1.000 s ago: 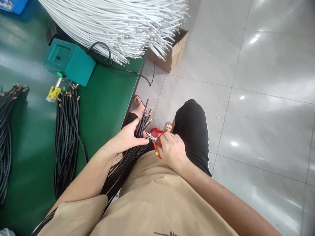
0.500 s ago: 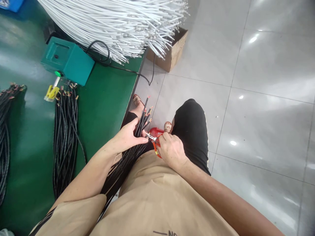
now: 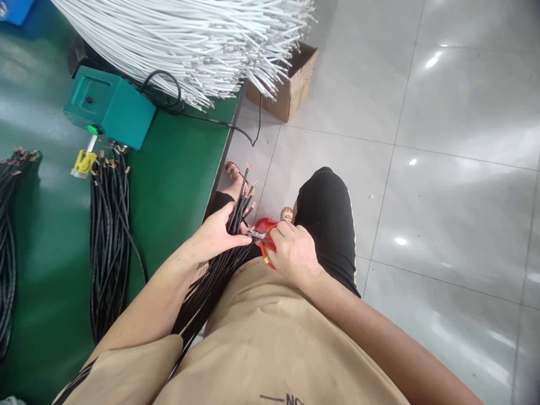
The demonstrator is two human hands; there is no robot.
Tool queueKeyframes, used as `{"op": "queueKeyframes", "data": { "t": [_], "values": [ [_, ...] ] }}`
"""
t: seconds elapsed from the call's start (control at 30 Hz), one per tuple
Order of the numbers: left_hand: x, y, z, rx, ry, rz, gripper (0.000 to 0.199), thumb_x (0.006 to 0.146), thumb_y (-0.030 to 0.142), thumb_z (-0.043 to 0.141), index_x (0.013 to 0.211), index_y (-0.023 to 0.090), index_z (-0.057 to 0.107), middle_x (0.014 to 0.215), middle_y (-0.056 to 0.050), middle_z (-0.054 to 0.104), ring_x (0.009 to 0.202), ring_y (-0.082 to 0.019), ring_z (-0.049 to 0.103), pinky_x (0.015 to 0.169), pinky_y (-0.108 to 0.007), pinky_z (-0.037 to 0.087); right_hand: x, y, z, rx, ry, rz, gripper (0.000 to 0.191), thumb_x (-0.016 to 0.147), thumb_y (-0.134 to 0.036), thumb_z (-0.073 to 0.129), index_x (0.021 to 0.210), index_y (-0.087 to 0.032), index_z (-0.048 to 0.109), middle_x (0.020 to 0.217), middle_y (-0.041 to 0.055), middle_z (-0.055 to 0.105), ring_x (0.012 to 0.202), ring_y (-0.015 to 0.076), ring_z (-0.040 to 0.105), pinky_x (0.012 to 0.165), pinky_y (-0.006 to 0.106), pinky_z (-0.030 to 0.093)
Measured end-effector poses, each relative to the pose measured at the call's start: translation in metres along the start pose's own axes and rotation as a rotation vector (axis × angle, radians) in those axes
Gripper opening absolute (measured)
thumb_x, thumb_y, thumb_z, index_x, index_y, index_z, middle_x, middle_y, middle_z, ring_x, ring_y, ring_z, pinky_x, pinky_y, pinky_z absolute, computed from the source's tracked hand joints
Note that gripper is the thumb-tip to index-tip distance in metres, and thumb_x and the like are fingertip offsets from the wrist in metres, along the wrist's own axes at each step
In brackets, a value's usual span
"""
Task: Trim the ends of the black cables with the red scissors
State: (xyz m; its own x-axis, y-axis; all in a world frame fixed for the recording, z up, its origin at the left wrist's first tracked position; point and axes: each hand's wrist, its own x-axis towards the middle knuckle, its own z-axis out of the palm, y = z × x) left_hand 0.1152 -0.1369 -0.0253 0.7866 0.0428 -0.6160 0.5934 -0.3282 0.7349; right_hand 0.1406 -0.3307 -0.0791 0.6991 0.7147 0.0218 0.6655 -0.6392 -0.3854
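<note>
My left hand [image 3: 217, 233] is closed round a bundle of black cables [image 3: 223, 259], whose stripped ends with reddish and orange wires point up and away from me. The bundle's lower part runs along my left side over my lap. In my right hand [image 3: 293, 244] is a pair of pliers [image 3: 266, 260] with red-orange handles. Their metal jaws meet the cables beside my left thumb; whether they grip a single wire is too small to tell. A red object [image 3: 265, 226] shows behind the pliers, partly hidden by my right hand.
On the green table [image 3: 169, 185] at left stand a teal box-shaped device [image 3: 112, 107] and a yellow-and-clear tool [image 3: 84, 162]. More black cables [image 3: 110, 253] lie below them. White cables [image 3: 189, 45] overhang the table edge near a cardboard box [image 3: 291, 93] on the tiled floor.
The view has shifted slightly, so the table items sit a little further left. Both hands keep their holds, with the plier jaws still at the cables.
</note>
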Motion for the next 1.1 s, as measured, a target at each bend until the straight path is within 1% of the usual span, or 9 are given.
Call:
{"op": "queueKeyframes", "data": {
  "t": [0.1, 0.23, 0.43, 0.5, 0.6, 0.7, 0.8, 0.93, 1.1],
  "values": [
    [0.0, 0.001, 0.0, 0.011, 0.007, -0.004, 0.052, 0.065, 0.025, 0.075, 0.111, 0.019, 0.05, 0.079, 0.003, 0.061, 0.078, -0.015, 0.06, 0.08, -0.031, 0.046, 0.0, -0.002, -0.001, -0.039, -0.031, 0.003, 0.019, 0.083, -0.03, 0.057, 0.078, -0.014, 0.064, 0.077, 0.0061, 0.059, 0.069, 0.0172, 0.05, 0.061, 0.032, 0.024],
    [0.0, -0.001, 0.0, 0.008, 0.003, 0.019, 0.052, 0.065, 0.025, 0.075, 0.11, 0.019, 0.05, 0.078, 0.003, 0.06, 0.075, -0.014, 0.059, 0.076, -0.029, 0.046, -0.001, -0.003, 0.001, -0.052, -0.078, 0.003, 0.023, 0.087, -0.032, 0.054, 0.077, -0.014, 0.064, 0.076, 0.0071, 0.06, 0.069, 0.0179, 0.052, 0.061, 0.032, 0.026],
    [0.0, -0.002, 0.0, 0.002, 0.017, 0.009, 0.048, 0.064, 0.025, 0.076, 0.106, 0.018, 0.053, 0.078, 0.003, 0.061, 0.073, -0.013, 0.059, 0.074, -0.028, 0.046, -0.002, 0.0, 0.002, -0.001, -0.09, 0.021, 0.025, 0.089, -0.029, 0.052, 0.072, -0.014, 0.065, 0.07, 0.0057, 0.059, 0.061, 0.0142, 0.049, 0.058, 0.031, 0.026],
    [0.001, -0.002, 0.0, -0.063, -0.001, 0.006, 0.042, 0.067, 0.026, 0.075, 0.103, 0.018, 0.055, 0.08, 0.002, 0.062, 0.074, -0.013, 0.059, 0.073, -0.028, 0.046, 0.001, 0.001, 0.0, 0.152, -0.048, 0.108, 0.03, 0.088, -0.036, 0.055, 0.069, -0.015, 0.064, 0.067, 0.0032, 0.058, 0.058, 0.0123, 0.047, 0.056, 0.029, 0.027],
    [0.004, -0.004, 0.0, -0.221, -0.025, 0.022, 0.031, 0.074, 0.031, 0.07, 0.097, 0.016, 0.057, 0.086, -0.002, 0.064, 0.079, -0.015, 0.06, 0.065, -0.025, 0.046, 0.013, 0.004, -0.007, 0.523, 0.049, 0.283, 0.034, 0.084, -0.046, 0.058, 0.068, -0.016, 0.063, 0.069, 0.001, 0.057, 0.06, 0.0104, 0.047, 0.057, 0.024, 0.032],
    [0.006, -0.006, 0.0, -0.328, 0.016, -0.01, 0.032, 0.077, 0.036, 0.067, 0.1, 0.015, 0.06, 0.1, -0.007, 0.063, 0.09, -0.017, 0.06, 0.06, -0.023, 0.047, 0.03, 0.006, -0.011, 0.916, 0.071, 0.437, 0.028, 0.08, -0.042, 0.061, 0.076, -0.016, 0.066, 0.076, 0.0014, 0.061, 0.064, 0.0107, 0.052, 0.06, 0.024, 0.039],
    [0.006, -0.005, 0.001, -0.406, 0.061, -0.06, 0.036, 0.076, 0.038, 0.069, 0.104, 0.016, 0.063, 0.107, -0.007, 0.062, 0.095, -0.017, 0.059, 0.067, -0.024, 0.051, 0.044, 0.003, -0.011, 1.237, 0.049, 0.561, 0.025, 0.074, -0.039, 0.065, 0.083, -0.016, 0.068, 0.075, 0.0007, 0.064, 0.065, 0.0116, 0.054, 0.061, 0.025, 0.043],
    [0.006, -0.004, 0.003, -0.444, 0.076, -0.035, 0.031, 0.073, 0.034, 0.072, 0.097, 0.016, 0.065, 0.097, -0.002, 0.062, 0.087, -0.013, 0.058, 0.074, -0.026, 0.051, 0.054, -0.007, -0.015, 1.482, 0.058, 0.627, 0.024, 0.067, -0.034, 0.069, 0.083, -0.016, 0.068, 0.071, -0.0004, 0.064, 0.061, 0.0107, 0.055, 0.059, 0.025, 0.044],
    [0.008, -0.004, 0.003, -0.408, 0.105, 0.053, 0.027, 0.07, 0.03, 0.074, 0.09, 0.016, 0.062, 0.078, 0.002, 0.06, 0.069, -0.01, 0.055, 0.071, -0.026, 0.046, 0.058, -0.017, -0.025, 1.634, 0.124, 0.644, 0.026, 0.062, -0.036, 0.074, 0.077, -0.016, 0.066, 0.068, -0.0017, 0.063, 0.058, 0.01, 0.054, 0.058, 0.025, 0.046]
  ]
}}
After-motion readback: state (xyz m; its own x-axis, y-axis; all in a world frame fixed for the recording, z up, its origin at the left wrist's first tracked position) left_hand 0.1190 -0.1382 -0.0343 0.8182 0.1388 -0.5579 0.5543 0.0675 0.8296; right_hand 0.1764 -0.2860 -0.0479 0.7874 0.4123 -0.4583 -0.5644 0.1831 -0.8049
